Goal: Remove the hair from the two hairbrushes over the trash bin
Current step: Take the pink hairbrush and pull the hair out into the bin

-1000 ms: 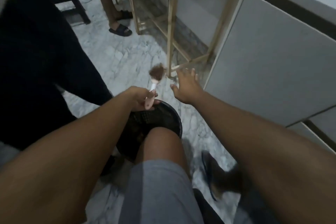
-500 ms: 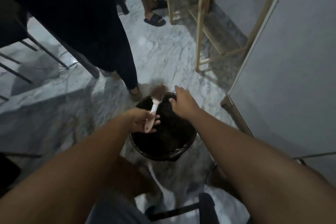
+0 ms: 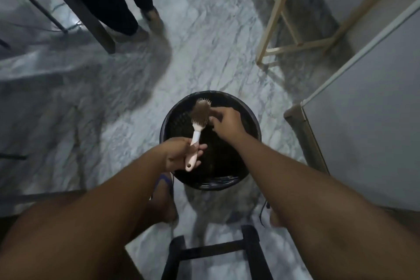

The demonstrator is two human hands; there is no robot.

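A pale-handled hairbrush (image 3: 198, 124), bristles matted with brown hair (image 3: 200, 113), is held tilted above a round black trash bin (image 3: 253, 120).

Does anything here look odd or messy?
Only the hairbrush: brown hair mats its bristles. The left hand holds it over the trash bin while the right hand picks at it. Nothing visibly spilled.

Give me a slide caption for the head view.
Left hand holds a hair-clogged hairbrush over the black trash bin; right hand reaches its bristles.
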